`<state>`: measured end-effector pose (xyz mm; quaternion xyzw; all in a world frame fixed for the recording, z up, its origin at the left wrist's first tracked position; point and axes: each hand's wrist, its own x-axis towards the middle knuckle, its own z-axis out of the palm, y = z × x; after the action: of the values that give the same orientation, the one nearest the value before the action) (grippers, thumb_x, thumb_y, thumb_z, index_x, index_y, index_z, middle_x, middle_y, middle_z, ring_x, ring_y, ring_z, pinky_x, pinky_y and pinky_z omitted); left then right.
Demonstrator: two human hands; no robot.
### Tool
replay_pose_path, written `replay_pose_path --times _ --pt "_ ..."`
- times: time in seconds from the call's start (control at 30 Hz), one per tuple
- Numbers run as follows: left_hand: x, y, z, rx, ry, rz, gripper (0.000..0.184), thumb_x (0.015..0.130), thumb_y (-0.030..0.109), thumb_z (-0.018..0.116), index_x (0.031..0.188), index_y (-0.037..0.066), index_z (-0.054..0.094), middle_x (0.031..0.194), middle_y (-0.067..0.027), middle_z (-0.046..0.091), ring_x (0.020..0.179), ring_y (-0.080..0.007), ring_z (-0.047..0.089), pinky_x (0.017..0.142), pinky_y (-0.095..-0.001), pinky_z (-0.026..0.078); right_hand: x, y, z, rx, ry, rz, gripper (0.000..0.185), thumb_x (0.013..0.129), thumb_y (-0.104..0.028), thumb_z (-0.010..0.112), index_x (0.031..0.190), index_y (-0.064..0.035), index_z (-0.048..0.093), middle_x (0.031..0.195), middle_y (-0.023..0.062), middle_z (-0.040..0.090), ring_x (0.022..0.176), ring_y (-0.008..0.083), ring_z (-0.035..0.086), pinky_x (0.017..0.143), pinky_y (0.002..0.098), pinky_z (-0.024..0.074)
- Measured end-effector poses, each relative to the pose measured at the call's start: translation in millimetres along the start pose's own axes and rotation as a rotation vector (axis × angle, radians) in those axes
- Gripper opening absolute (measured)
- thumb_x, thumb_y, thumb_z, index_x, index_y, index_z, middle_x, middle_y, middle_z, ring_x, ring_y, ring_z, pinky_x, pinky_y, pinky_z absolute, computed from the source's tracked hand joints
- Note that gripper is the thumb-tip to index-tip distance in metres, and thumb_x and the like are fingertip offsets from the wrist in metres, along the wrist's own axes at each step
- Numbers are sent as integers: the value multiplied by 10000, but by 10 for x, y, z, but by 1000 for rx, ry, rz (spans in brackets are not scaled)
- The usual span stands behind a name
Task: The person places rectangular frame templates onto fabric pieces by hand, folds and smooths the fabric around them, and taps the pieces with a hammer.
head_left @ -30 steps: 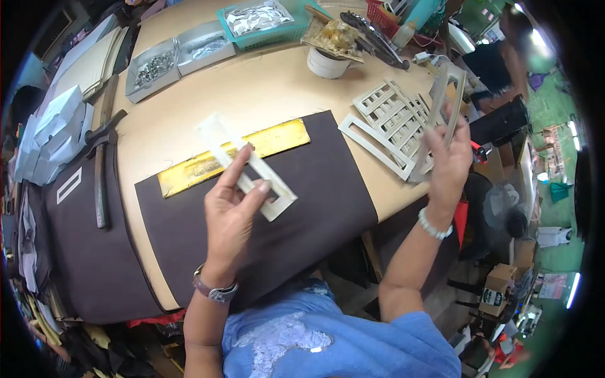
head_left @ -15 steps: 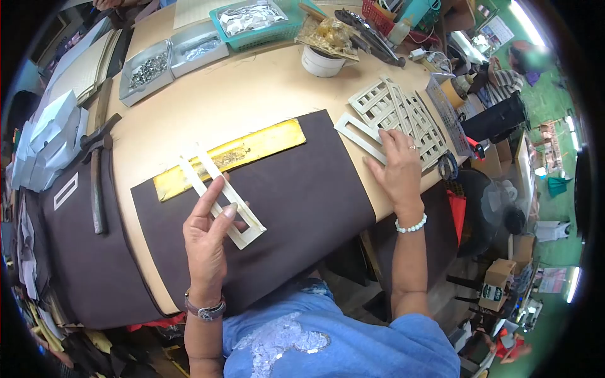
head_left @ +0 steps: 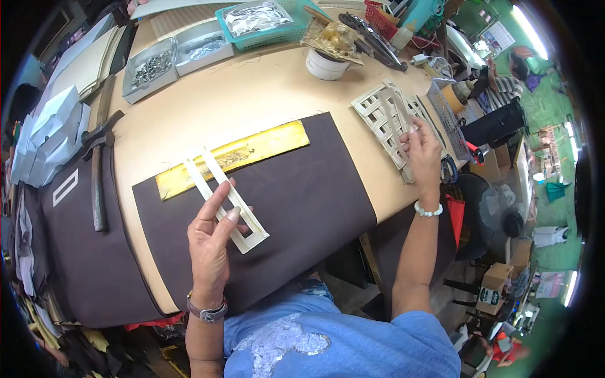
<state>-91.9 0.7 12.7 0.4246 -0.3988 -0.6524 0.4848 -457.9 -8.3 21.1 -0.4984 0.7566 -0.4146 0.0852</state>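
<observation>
My left hand [head_left: 211, 242] is closed, thumb against fingers, on a cream-white long rectangular frame [head_left: 255, 238] with an open middle. It is held over a dark brown sheet [head_left: 309, 189] and crosses in front of a yellow strip [head_left: 277, 140] with a brown smeared patch. To the right, my right hand [head_left: 423, 148] has its fingers bent around a similar slim frame [head_left: 392, 108], tilted above a pile of criss-crossed frames [head_left: 376, 116]. The fingertips partly hide where it is gripped.
A hammer [head_left: 97, 183] lies at left on another dark sheet [head_left: 82, 252], near a single white frame [head_left: 65, 188]. Farther back are a box of metal pieces [head_left: 135, 94], a teal basket [head_left: 242, 43] and a white pot [head_left: 324, 68]. A grey basket [head_left: 449, 120] borders the pile.
My right hand has moved up and right, from a frame beside the pile to above the pile, its fingers now more bent. My left hand keeps its hold, almost unmoved.
</observation>
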Motion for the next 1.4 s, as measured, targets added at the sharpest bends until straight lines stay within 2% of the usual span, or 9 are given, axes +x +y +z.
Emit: replay_pose_path --times 0.17,0.2,0.4,0.5,0.67,0.77,0.9,1.2,1.4 --pt "-8 0 -27 -9 5 2 433 884 5 517 1314 -13 472 1322 -162 511 947 -174 640 684 -233 538 281 223 -176 163 -31 218 251 912 -70 489 1129 7 589 746 37 610 554 66 527 514 232 447" --pt "-11 -2 -31 -6 7 0 433 884 5 516 1314 -14 472 1322 -163 511 947 -176 642 684 -233 537 318 240 -192 76 -17 205 250 884 -61 524 1109 26 591 773 67 629 596 147 575 574 281 476" --pt "-30 -16 -19 -19 13 -22 416 884 -1 516 1299 -17 488 1313 -158 520 957 -186 644 688 -231 532 279 273 -211 -433 340 -251 269 840 -50 574 1090 45 589 862 169 654 815 368 621 776 387 475" --pt "-49 43 -38 137 -60 -2 396 879 -20 515 1275 -19 501 1304 -143 530 976 -200 643 704 -246 528 50 -145 -175 -385 370 -397 264 846 -62 593 1092 35 600 885 174 657 815 314 631 764 369 481" --pt "-81 153 -29 1142 -5 607 546 805 -71 550 1323 85 471 1195 -177 594 918 -262 654 725 -322 545 -588 -976 283 321 -173 -45 256 906 -147 594 1079 40 618 760 32 600 693 81 565 608 234 462" --pt "-63 251 -66 1433 -113 861 509 829 22 575 1324 94 480 1176 -156 611 934 -260 654 711 -294 543 -783 -1245 531 713 -499 107 377 909 -175 599 1209 41 523 782 43 621 662 68 563 604 197 460" --pt "-11 283 -228 1776 -170 1028 355 830 113 588 1177 44 608 1146 -142 630 1030 -288 618 796 -362 524 -916 -1292 804 784 -613 233 400 910 -166 596 1235 40 488 799 57 635 660 71 580 590 193 470" --pt "50 252 -441 1667 -294 1151 321 810 94 567 1122 62 639 1198 -118 610 1108 -266 583 894 -381 486 -915 -1240 991 714 -692 367 343 878 -66 605 1190 42 516 831 70 656 655 72 598 558 175 484" --pt "201 494 -647 1388 -372 851 447 812 201 654 1220 43 558 1249 -161 558 1172 -316 518 965 -437 421 -809 -1185 965 743 -614 331 268 883 -42 582 1141 20 547 874 77 673 670 69 608 565 173 492"
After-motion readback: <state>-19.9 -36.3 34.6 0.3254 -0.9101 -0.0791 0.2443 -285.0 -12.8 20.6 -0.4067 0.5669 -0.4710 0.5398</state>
